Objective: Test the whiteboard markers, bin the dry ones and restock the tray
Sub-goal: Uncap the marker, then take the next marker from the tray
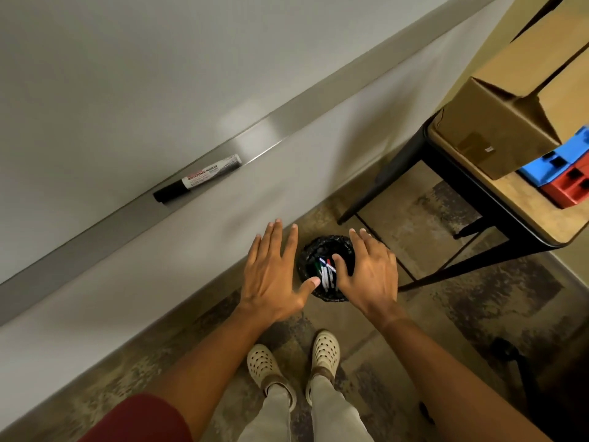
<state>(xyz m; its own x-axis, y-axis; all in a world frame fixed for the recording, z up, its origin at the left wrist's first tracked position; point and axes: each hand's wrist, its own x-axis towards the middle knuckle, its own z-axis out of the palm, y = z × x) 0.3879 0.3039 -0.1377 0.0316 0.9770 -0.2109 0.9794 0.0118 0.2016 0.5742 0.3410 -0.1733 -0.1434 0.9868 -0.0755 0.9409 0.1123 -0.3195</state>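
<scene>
Both hands are hanging palm-down with fingers straight and spread, holding nothing. The left hand (pixel 274 275) is floating just left of the bin (pixel 328 269), its thumb tip reaching over the bin's near left rim. The right hand (pixel 369 275) is floating over the bin's right side, its thumb lying across the opening and its fingertips pointing past the far rim.

One small round bin, lined with a black bag, is standing on the floor between the two thumbs. Inside it, several markers (pixel 326 272) are lying in a loose bunch; green, blue and red caps are showing, but the exact count cannot be told because the right thumb is covering part of them.

One black-capped whiteboard marker (pixel 196 179) is lying flat on the tray (pixel 95 224), well beyond and to the left of the left hand's fingertips. The tray is running as a single metal ledge under the whiteboard (pixel 111 74).

Beyond and to the right of the right hand's fingers, one table (pixel 522 215) with black legs is carrying one cardboard box (pixel 490 129), and beside the box one blue crate (pixel 561 157) is sitting on one red crate (pixel 570 186). Two pale clogs (pixel 296 362) are showing below the wrists.
</scene>
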